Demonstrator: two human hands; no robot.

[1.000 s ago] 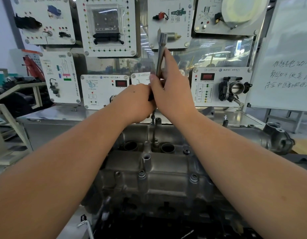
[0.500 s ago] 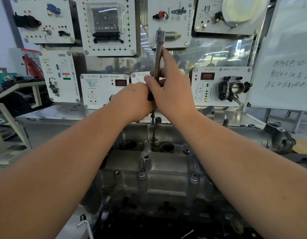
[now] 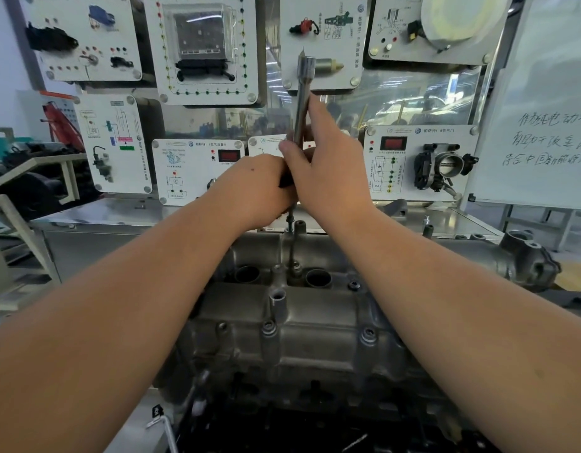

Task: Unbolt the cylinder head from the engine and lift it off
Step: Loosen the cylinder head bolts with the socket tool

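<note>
The grey cast head [image 3: 315,322] sits on the engine, bolts in place. A steel wrench [image 3: 301,103] stands nearly upright over a far-side bolt [image 3: 295,265].

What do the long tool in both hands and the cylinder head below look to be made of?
Long tool: seemingly polished or chromed steel, bright with sharp highlights along its round shaft. Cylinder head: probably cast aluminium, dull grey, slightly rough, rounded cast contours, grime-darkened. Left hand and right hand grip the tool.

Tool shaft [image 3: 301,103] middle hid behind both hands; engine [image 3: 315,338] bottom was cut off by edge; whiteboard [image 3: 544,103] writing was clipped.
</note>
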